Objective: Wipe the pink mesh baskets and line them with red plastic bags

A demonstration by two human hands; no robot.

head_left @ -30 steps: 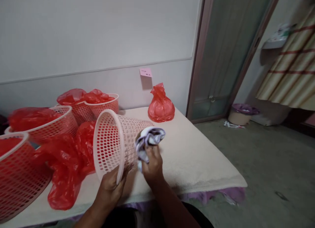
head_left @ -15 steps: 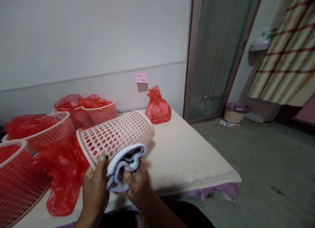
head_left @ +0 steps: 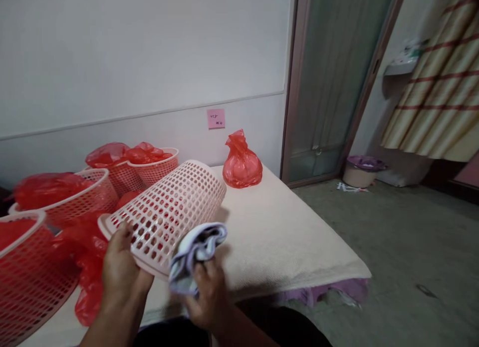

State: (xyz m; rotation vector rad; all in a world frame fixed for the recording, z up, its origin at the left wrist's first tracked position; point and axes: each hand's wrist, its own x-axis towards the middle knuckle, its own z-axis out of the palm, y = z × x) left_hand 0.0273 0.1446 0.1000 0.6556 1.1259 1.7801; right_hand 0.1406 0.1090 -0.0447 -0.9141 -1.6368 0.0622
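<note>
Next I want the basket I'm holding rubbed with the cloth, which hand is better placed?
Probably your right hand: it holds the bunched cloth beside the basket, while your left hand supports it near the rim.

Wall: white wall (head_left: 149, 47), horizontal trim line across its lower part.
Note: pink note (head_left: 216, 119), one, handwritten, stuck below the trim.
Door: brown-framed door (head_left: 337, 87), glazed, right of the wall.
Shelf: small white shelf (head_left: 400, 66), wall-mounted; articles on top too blurred to identify.
Curtain: cream curtain (head_left: 422, 97), red horizontal bands, hanging upper right.
Bin: beige bin (head_left: 357, 178), upright on the grey floor (head_left: 329, 212), with purple liner (head_left: 364, 163).
Strips: white strips (head_left: 350, 187), several, loose on the floor beside the bin.
Fabric: purple fabric (head_left: 329, 292), showing beneath the cream cover (head_left: 292, 237).
</note>
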